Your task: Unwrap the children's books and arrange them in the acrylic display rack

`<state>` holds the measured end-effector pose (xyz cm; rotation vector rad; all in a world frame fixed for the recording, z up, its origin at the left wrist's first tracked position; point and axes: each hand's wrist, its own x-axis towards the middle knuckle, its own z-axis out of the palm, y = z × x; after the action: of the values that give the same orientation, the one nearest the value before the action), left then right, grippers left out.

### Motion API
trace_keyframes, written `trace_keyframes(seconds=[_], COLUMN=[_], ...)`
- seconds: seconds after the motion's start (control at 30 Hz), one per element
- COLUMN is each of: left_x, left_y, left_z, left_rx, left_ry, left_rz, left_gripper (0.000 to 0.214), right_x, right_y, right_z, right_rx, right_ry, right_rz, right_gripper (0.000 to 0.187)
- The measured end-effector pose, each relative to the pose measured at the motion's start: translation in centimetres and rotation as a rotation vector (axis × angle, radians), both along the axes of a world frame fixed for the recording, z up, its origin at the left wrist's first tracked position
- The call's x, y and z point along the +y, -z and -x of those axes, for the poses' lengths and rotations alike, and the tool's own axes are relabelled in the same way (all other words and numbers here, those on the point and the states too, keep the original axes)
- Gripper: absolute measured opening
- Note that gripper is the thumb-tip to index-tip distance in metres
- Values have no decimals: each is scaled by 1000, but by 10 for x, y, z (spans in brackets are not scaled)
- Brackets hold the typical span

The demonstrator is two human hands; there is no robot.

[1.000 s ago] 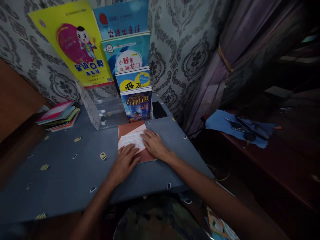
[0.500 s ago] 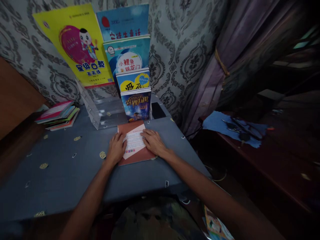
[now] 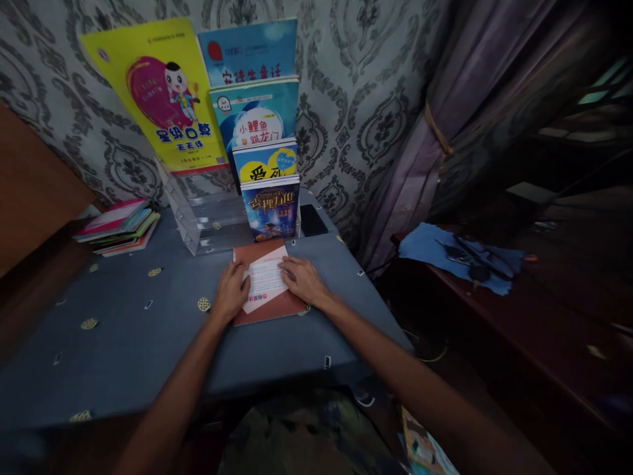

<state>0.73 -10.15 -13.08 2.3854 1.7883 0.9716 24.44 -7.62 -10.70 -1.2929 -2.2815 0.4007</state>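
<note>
A book with a reddish-brown cover and a white slanted text panel (image 3: 267,280) lies flat on the cloth-covered table (image 3: 133,343). My left hand (image 3: 231,290) rests on its left edge, fingers stretched out and pointing away from me. On the right side of the same cover lies my right hand (image 3: 302,280), its fingers spread over the edge of the text panel. Just beyond the book, a clear acrylic stand (image 3: 198,231) holds upright books, with a dark blue book (image 3: 271,210) in front and a tall yellow book (image 3: 163,99) at the left.
Several stacked booklets (image 3: 119,224) lie at the left of the table. A black phone-like slab (image 3: 312,220) sits right of the stand. Beyond the table's right edge, a dark red surface (image 3: 499,330) bears a blue cloth (image 3: 425,247) with tools. A tied purple curtain (image 3: 420,145) hangs behind.
The camera view has tilted slightly, so the upper books appear a little lower and further right. Both hands stay in place on the book.
</note>
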Motion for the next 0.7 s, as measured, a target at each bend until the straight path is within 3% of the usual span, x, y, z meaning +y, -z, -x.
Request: trace_keyframes(seconds=[0.17,0.3,0.37,0.47,0.57,0.7], left_x=[5,10,10,8,5,0], left_y=[-7,-12,-13,-16,-20,-27], left_z=[5,7,6,3,1,1], left_rx=[-329,-1037,-1296,-1406,-1402,-1378], left_ry=[16,-88,-146,-83,3,62], left_rz=[66,194,285,504,572,517], left_gripper=[36,50,58,60,64,72], right_x=[-3,-9,-12,-13,-9,4], right_y=[-1,-6,-8,-9,-5,3], right_z=[2,6,7,8,6,-1], right_rx=[-49,-136,-159,-152,-67,209], right_ry=[19,10,18,10,-8,91], right_rz=[-4,-37,-41,-27,-1,94], right_gripper=[37,36,35,35,41,79])
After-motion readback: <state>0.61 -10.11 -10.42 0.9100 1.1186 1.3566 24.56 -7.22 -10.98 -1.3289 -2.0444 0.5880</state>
